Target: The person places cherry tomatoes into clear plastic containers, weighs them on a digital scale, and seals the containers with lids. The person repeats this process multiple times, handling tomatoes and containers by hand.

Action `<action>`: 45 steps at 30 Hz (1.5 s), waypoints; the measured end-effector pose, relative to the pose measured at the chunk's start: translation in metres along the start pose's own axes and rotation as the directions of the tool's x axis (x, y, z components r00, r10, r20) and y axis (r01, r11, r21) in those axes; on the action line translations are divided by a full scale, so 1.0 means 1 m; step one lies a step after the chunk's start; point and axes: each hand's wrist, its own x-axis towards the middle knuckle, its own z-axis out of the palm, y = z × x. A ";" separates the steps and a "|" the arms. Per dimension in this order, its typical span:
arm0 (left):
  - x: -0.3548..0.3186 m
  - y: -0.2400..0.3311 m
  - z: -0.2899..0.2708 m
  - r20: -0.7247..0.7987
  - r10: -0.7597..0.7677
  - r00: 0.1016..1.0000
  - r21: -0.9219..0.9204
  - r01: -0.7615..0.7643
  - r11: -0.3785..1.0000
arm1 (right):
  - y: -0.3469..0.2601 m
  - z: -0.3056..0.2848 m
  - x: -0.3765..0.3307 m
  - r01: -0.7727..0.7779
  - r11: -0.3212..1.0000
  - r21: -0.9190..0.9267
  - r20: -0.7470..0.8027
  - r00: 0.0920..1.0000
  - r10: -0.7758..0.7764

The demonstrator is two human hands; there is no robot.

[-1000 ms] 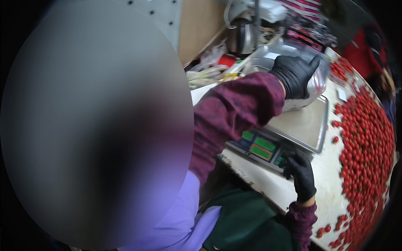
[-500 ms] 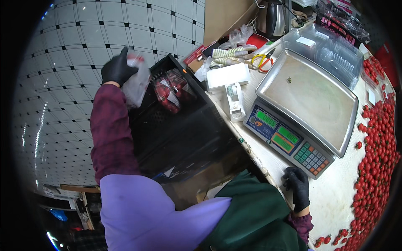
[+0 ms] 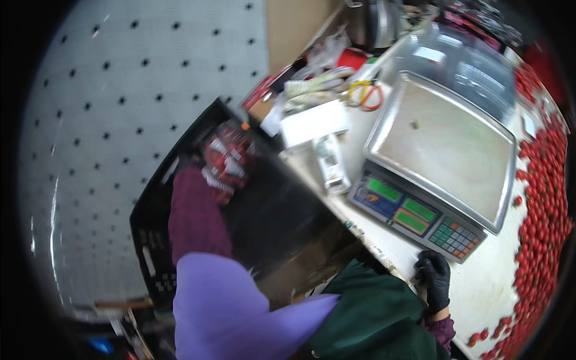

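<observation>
My left hand (image 3: 191, 161), in a black glove, reaches down into a black plastic crate (image 3: 150, 240) on the left. Motion smears it and its fingers are hidden, so whether it holds anything is unclear. Right beside it, clear packs of red cherry tomatoes (image 3: 229, 157) lie in the crate. My right hand (image 3: 435, 279), also black-gloved, rests on the table edge below a digital scale (image 3: 441, 150). Its fingers are curled in, with nothing visible in them. Only a tiny greenish bit lies on the scale's metal pan.
Loose cherry tomatoes (image 3: 543, 228) spread along the table's right side. Clear plastic trays (image 3: 462, 66) stand behind the scale. A white box (image 3: 315, 124), a tape dispenser (image 3: 330, 165), scissors (image 3: 366, 96) and striped gloves (image 3: 315, 84) lie left of it. A kettle (image 3: 382, 24) stands at the back.
My left hand, which held a clear plastic pack above the crate's far left side, has gone down into the crate. The view has shifted; my right hand stays by the scale.
</observation>
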 end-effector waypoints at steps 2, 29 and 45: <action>0.028 -0.038 0.007 0.020 0.030 0.999 0.140 -0.033 0.990 | -0.006 0.008 0.001 0.010 1.000 -0.017 0.007 1.000 -0.010; -0.392 0.557 -0.075 -0.199 0.979 0.040 -0.206 -0.978 -0.002 | 0.056 -0.060 -0.096 0.028 0.599 -0.800 -0.463 0.605 -0.647; -0.385 0.525 -0.131 -0.844 0.536 0.035 -0.260 -0.900 -0.351 | 0.049 -0.067 -0.094 0.087 0.474 -0.876 -0.317 0.636 -0.703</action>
